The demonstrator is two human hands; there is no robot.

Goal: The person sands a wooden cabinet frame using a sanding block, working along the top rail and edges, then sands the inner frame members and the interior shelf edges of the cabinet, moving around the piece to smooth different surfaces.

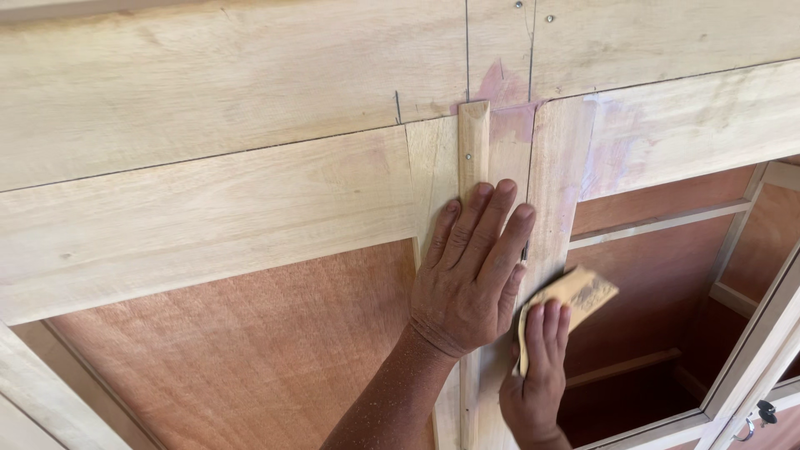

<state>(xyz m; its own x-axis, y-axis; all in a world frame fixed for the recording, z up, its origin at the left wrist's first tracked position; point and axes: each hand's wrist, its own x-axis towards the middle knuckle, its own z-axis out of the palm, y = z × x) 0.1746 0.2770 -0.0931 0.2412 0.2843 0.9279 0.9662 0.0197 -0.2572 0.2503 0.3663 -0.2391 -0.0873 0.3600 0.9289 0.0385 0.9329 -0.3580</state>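
**Sanding the centre post of a cabinet**

The left hand lies flat with open fingers on the thin strip, which runs toward 12 o'clock on the pale frame. At 3 o'clock from it, the right hand grips a folded sandpaper with closed fingers against the post. Pink filler shows near the joint at 12 o'clock. The step in hand seems to be smoothing; the next stroke needs even pressure along the grain.
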